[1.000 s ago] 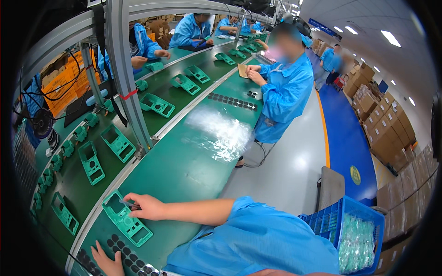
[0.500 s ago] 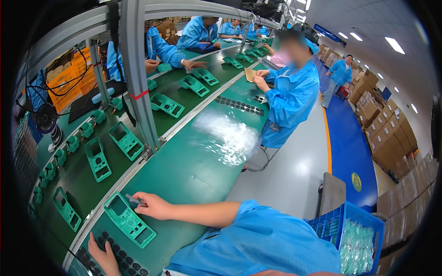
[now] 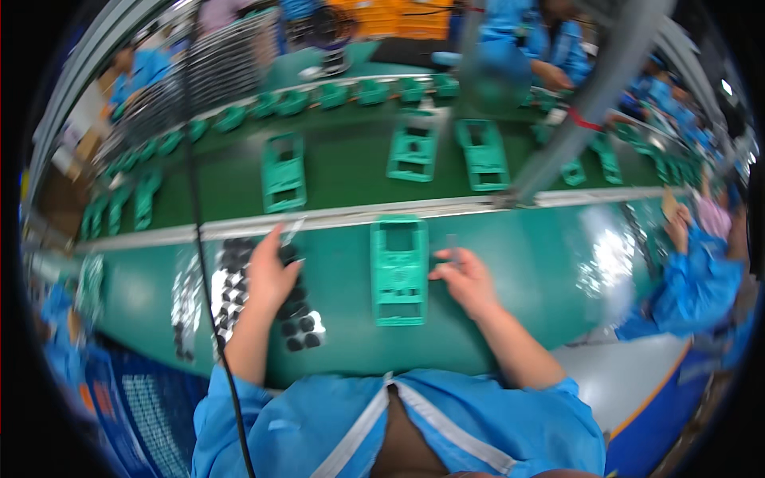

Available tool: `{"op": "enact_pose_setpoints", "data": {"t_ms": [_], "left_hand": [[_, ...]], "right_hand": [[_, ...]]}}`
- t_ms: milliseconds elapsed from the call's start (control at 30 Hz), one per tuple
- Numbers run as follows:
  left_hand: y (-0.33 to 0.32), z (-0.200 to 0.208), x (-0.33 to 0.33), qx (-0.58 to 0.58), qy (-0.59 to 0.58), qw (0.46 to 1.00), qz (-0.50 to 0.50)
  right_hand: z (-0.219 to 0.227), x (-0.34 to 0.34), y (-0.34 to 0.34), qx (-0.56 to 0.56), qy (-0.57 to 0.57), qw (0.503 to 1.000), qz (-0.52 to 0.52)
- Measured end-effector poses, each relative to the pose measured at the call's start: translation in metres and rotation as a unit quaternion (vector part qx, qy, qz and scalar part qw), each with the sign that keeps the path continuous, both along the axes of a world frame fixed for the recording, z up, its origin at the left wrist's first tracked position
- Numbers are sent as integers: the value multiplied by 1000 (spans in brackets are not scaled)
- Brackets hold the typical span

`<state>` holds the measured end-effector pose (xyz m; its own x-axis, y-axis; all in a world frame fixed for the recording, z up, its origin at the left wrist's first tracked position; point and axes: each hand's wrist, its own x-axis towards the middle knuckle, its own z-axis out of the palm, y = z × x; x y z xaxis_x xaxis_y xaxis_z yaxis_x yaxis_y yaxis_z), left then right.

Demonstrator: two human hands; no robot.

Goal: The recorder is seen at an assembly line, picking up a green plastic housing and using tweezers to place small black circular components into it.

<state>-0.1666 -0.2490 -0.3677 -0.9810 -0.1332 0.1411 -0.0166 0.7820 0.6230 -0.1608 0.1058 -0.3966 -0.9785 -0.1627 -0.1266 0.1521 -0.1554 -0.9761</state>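
Head view: the green plastic housing [image 3: 400, 272] was laid on the workbench [image 3: 343, 319] between the left hand [image 3: 272, 275] and the right hand [image 3: 470, 284]. A thin grey tool [image 3: 453, 240] appeared pinched in the right hand, just beside the housing. The left hand was spread over black discs [image 3: 302, 324]; contact could not be determined. Work was judged incomplete: the housing's windows were open, and many discs lay on their sheets.
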Motion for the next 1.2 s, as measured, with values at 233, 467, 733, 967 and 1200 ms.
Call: {"op": "enact_pose_setpoints", "data": {"t_ms": [233,467,733,967,1200], "left_hand": [[2,-6,12,294,-31,955,31],[-8,-9,-4,535,-84,837,77],[-6,-10,3,665,-200,717,-65],[-14,2,9,665,-277,687,-97],[-18,-1,12,700,-253,647,-165]], "right_hand": [[21,-3,1,-71,-56,995,-29],[47,-15,-15,-300,-56,952,39],[80,-46,-91,45,60,979,188],[85,-68,-132,5,25,968,250],[84,-72,-131,62,24,955,288]]}}
